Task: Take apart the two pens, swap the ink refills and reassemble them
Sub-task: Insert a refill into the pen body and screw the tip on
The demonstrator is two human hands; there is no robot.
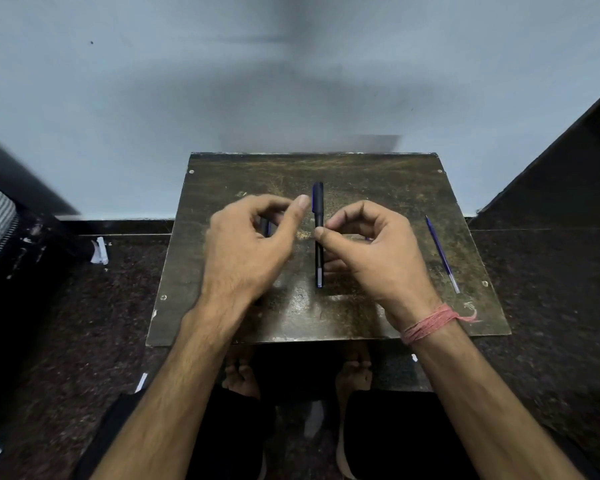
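Currently the right hand (371,244) fingers pinch the dark pen (318,233) at frame centre over the bench (361,306); left hand (253,244) curls round a dark part. Loose refill (442,252) lies right. Steady the barrel, twist gently.

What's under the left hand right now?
Inside the curled left hand, a short dark pen part shows between the fingers; the hand covers the rest, so its length and type are unclear. Beneath lies the worn board.
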